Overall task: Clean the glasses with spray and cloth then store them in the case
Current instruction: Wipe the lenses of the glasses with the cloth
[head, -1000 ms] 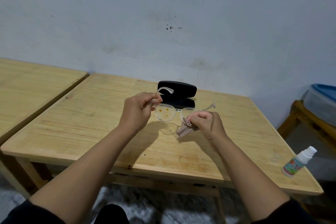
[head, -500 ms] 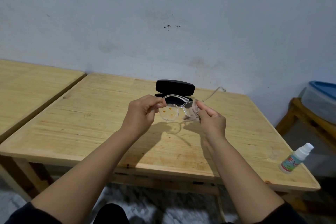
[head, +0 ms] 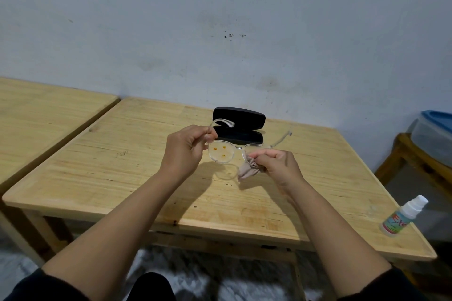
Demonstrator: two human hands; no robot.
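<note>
Grips on both sides are clenched: the left hand [head: 187,149] is pinching the glasses [head: 234,151] at the frame corner beside the left-of-frame lens, and the right hand [head: 276,166] is pressing a bunched beige cloth [head: 248,170] against the right-of-frame lens. That keeps the glasses hanging in the air at frame centre, above the bench [head: 122,178] and just in front of the open black case [head: 238,127], with both temple arms spread.

Trouble could be coming from several directions. Orange spots are sitting on the left-of-frame lens, apparently unwiped; if they are gritty, dragging the cloth across them dry could be scratching the lens or smearing the dirt wider. The left hold is only a small pinch near the hinge, so a firm rub from the other hand could be twisting the frame, straining the hinge, or popping the glasses out of the fingers onto the wood. Fingertips so near the lens edge could also be leaving fresh marks. The spray bottle [head: 401,217] is standing at the lower right of the frame, close to the bench edge and well apart from both hands; a careless reach for it could be knocking it to the floor.
</note>
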